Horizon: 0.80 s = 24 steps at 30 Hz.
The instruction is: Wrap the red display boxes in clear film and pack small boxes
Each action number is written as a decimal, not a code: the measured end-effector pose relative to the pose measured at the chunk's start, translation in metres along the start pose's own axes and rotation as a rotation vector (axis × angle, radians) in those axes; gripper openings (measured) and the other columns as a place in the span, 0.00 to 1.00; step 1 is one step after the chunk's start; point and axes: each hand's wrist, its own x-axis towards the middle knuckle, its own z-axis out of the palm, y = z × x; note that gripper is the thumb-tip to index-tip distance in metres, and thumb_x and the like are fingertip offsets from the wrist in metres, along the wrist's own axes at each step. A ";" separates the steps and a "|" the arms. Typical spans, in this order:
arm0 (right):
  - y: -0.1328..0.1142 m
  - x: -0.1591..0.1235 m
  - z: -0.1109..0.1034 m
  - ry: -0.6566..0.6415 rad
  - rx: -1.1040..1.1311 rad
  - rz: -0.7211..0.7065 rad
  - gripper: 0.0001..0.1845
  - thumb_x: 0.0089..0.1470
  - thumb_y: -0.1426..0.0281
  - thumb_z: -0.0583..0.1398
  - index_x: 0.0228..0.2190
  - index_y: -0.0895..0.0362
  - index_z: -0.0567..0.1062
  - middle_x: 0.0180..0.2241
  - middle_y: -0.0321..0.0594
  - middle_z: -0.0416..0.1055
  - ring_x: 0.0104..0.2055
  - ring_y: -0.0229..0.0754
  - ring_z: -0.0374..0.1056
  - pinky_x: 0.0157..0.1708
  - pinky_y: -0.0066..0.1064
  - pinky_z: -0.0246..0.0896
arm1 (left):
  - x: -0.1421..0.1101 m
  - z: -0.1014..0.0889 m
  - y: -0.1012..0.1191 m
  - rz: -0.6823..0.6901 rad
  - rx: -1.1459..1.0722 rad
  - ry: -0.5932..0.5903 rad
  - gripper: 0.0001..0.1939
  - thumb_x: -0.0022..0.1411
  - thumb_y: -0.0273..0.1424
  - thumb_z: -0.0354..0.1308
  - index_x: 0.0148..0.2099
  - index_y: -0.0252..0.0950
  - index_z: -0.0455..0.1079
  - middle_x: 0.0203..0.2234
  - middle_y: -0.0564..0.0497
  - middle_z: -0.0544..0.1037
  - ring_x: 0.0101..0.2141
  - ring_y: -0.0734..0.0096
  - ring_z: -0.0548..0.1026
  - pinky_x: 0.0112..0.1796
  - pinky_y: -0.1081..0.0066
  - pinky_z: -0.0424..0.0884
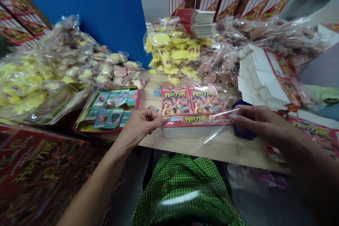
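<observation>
A red box (194,120) with yellow lettering and cartoon figures stands on the wooden table in front of me. Clear plastic film (215,133) lies against its front and hangs down toward my lap, with glints on it. At the box's left front corner, my left hand (141,124) is closed, thumb and fingers pinching the film's edge. My right hand (251,122) pinches the film by the right front corner. Its fingertips are slightly blurred. Behind the right fingers sits a dark blue container (242,132), partly hidden.
To the left, an open tin (79,123) holds several teal cards (113,117). Bagged yellow plush pieces (169,56) and brown ones (227,65) are heaped at the back. White-and-red cartons (261,74) stand at right. A large red printed carton (39,169) is at lower left.
</observation>
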 end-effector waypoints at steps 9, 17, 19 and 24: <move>0.002 0.011 0.002 -0.015 -0.054 -0.069 0.15 0.57 0.65 0.60 0.21 0.56 0.66 0.21 0.33 0.58 0.24 0.35 0.52 0.24 0.30 0.43 | 0.001 -0.004 -0.002 -0.019 0.063 -0.007 0.22 0.47 0.49 0.72 0.34 0.39 0.72 0.21 0.59 0.70 0.20 0.78 0.63 0.24 0.74 0.60; 0.020 0.013 0.007 -0.001 -0.027 -0.113 0.13 0.55 0.71 0.60 0.21 0.56 0.64 0.22 0.32 0.58 0.26 0.36 0.55 0.26 0.28 0.46 | 0.005 -0.006 -0.010 -0.113 0.076 0.007 0.26 0.42 0.56 0.72 0.33 0.42 0.72 0.19 0.58 0.70 0.20 0.75 0.61 0.23 0.73 0.60; 0.022 0.013 0.008 0.006 -0.053 -0.116 0.14 0.56 0.69 0.60 0.21 0.56 0.65 0.21 0.32 0.58 0.26 0.36 0.55 0.26 0.29 0.47 | 0.004 -0.005 -0.011 -0.131 0.066 0.007 0.27 0.40 0.56 0.73 0.32 0.42 0.72 0.19 0.58 0.70 0.21 0.75 0.61 0.23 0.73 0.59; 0.018 0.015 0.007 0.030 -0.129 -0.129 0.14 0.57 0.73 0.59 0.21 0.56 0.64 0.22 0.33 0.60 0.27 0.37 0.57 0.27 0.29 0.48 | 0.004 -0.004 -0.010 -0.134 0.069 -0.011 0.28 0.39 0.58 0.72 0.28 0.41 0.70 0.17 0.58 0.67 0.20 0.75 0.59 0.23 0.73 0.58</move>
